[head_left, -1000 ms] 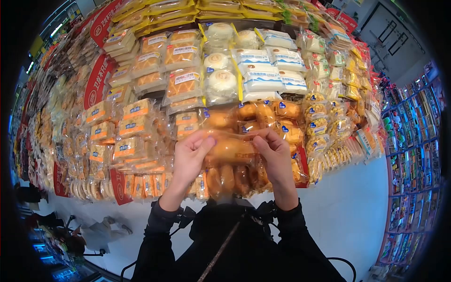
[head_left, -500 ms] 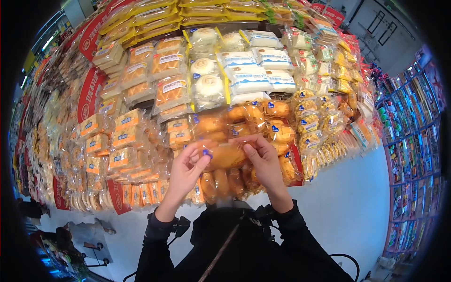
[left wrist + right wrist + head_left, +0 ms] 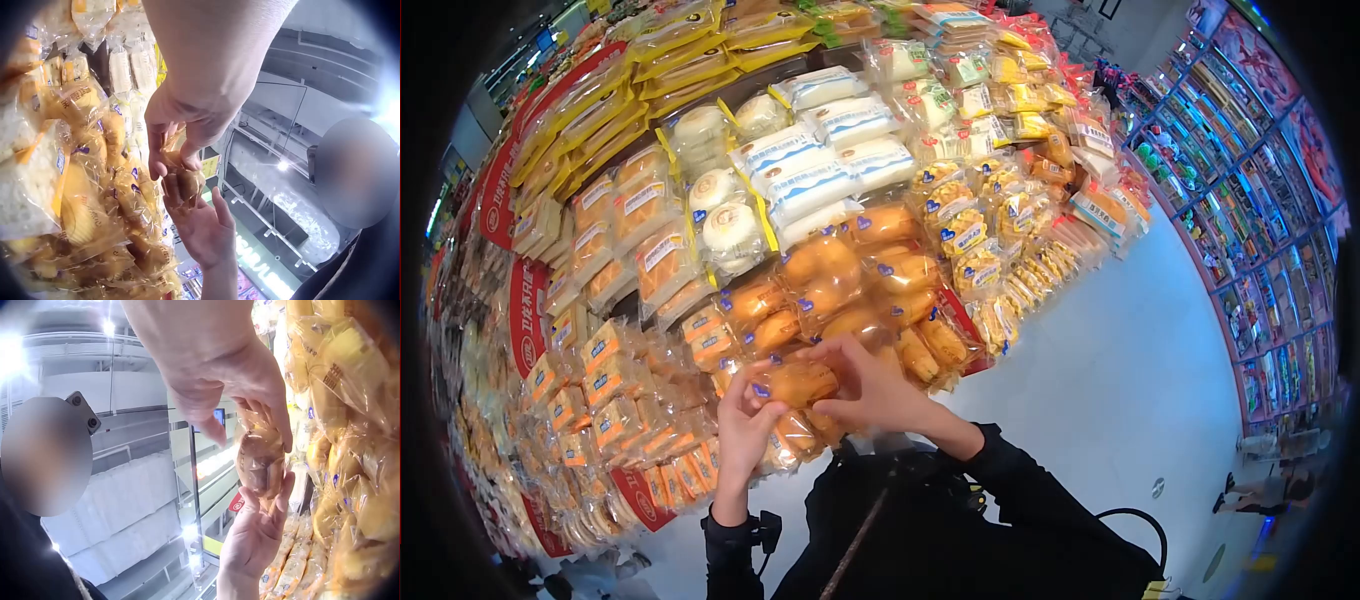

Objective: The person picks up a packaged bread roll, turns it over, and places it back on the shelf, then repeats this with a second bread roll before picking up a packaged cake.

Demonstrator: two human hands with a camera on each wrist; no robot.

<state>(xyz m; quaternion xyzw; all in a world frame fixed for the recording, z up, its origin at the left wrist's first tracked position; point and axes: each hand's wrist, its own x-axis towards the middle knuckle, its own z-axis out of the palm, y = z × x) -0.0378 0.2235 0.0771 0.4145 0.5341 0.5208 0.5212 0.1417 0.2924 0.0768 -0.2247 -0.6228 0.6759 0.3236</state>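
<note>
Between the two hands is a brown bread roll in a clear wrapper with a blue label [image 3: 802,383], above the front of the display. My left hand [image 3: 745,430] pinches its left end between thumb and fingers; the left wrist view shows that pinch on the wrapped roll [image 3: 183,184]. My right hand [image 3: 892,395] lies along the roll's other side, fingers extended against it. In the right wrist view, the thumb of my right hand [image 3: 228,372] stands apart from the wrapped roll [image 3: 261,464], whose lower end my left hand [image 3: 253,544] holds.
More wrapped rolls [image 3: 820,265] lie just beyond the hands. White packs [image 3: 810,185] and yellow packs [image 3: 685,55] are stacked farther back, orange-labelled packs [image 3: 615,380] at left. Floor [image 3: 1090,380] and wall shelves [image 3: 1250,200] are at right.
The view has swung, so the display sits farther left. Both hands have moved left and down with the roll. My right hand has gone from pinching its end to spread fingers alongside it.
</note>
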